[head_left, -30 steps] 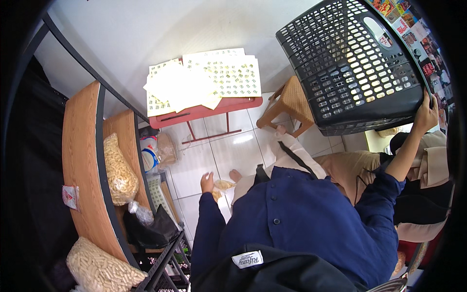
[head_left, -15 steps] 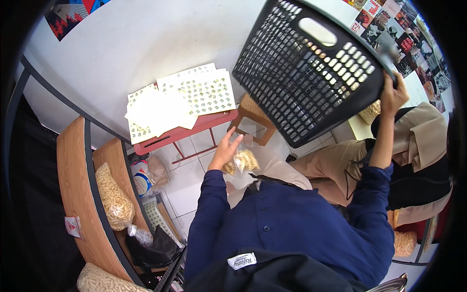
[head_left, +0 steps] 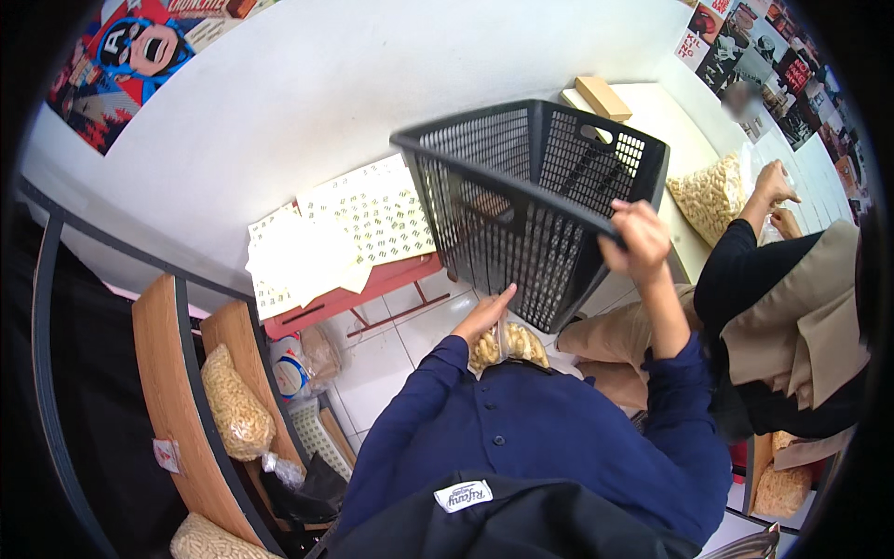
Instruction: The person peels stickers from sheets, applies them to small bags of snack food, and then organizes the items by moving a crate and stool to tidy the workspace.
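Observation:
My right hand [head_left: 641, 240] is closed round the near rim of a black slatted plastic basket [head_left: 549, 188]. The basket is off the floor, tilted, its open top facing up. My left hand [head_left: 484, 319] is beside the basket's lower near wall, thumb stretched out along it. Clear plastic bags of pale yellow curled snacks [head_left: 521, 347] hang under that hand, gripped at their tops by its fingers, which are partly hidden.
A red table [head_left: 317, 315] with printed yellow sheets [head_left: 377, 210] stands ahead left. Wooden shelves [head_left: 168, 373] with a big snack bag [head_left: 237, 405] are at left. At right, a co-worker's hands [head_left: 775, 191] are at a large snack bag [head_left: 710, 197] on a pale table [head_left: 666, 116].
The basket has come down and turned, so its inside now shows. My right hand moved left and lower with it. My left hand moved slightly right and down, still with the snack bags.

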Demonstrator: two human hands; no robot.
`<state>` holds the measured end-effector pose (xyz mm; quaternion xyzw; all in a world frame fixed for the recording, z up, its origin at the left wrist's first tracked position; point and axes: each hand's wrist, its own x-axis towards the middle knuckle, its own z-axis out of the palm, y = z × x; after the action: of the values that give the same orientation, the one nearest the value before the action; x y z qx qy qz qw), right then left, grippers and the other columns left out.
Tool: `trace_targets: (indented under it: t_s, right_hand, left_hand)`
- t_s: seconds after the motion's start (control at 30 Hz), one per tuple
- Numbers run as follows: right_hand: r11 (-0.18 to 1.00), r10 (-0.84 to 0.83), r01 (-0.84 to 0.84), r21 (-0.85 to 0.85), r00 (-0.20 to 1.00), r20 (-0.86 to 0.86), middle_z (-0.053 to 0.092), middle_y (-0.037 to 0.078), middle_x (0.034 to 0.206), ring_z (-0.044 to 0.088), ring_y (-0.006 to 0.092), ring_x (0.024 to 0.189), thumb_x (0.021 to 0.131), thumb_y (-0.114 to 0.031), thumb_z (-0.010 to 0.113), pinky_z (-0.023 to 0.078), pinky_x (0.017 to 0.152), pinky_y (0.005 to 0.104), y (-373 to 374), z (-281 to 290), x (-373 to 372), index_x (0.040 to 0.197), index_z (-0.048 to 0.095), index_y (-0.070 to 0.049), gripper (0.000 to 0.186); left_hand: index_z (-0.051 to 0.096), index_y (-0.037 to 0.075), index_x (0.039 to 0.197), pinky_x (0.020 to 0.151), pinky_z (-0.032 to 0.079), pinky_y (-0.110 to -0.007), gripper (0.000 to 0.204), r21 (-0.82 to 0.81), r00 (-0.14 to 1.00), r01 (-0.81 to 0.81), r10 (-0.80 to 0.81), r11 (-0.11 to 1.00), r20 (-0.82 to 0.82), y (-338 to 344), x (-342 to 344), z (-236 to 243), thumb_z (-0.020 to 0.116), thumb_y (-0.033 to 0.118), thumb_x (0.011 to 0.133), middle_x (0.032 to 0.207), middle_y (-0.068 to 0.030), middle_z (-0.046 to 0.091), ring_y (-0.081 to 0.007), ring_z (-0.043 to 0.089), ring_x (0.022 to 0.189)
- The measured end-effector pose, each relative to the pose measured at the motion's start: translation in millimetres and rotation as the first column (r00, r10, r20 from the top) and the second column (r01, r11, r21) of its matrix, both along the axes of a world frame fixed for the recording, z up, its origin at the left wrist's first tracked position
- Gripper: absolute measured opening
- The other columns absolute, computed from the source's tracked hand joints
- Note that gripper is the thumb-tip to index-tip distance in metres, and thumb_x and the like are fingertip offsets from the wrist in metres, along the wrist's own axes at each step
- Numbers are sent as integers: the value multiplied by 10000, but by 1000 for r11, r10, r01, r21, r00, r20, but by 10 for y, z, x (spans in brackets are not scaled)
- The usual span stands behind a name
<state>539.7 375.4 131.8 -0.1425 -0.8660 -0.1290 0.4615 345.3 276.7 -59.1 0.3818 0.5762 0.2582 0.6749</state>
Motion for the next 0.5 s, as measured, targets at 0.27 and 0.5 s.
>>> trace_targets:
  t_s: [0.27, 0.5]
  right_hand:
    - [996, 91, -88, -30, 992, 90, 392, 15, 487, 470, 140, 493, 548, -71, 560, 525, 696, 328, 86, -362, -7, 616, 523, -26, 90]
    - [965, -142, 118, -234, 986, -86, 389, 13, 496, 479, 168, 550, 466, -172, 636, 345, 919, 440, -61, -546, -105, 569, 499, -64, 202]
  left_hand:
    - [470, -101, 1101, 856, 353, -302, 796, -120, 972, 228, -233, 966, -31, 347, 123, -441, 374, 621, 778, 1086, -204, 503, -233, 462, 1004]
    - [587, -25, 839, 594, 369, -235, 512, 2, 977, 205, -205, 979, 58, 360, 169, -902, 500, 477, 795, 685, -41, 506, -113, 457, 676]
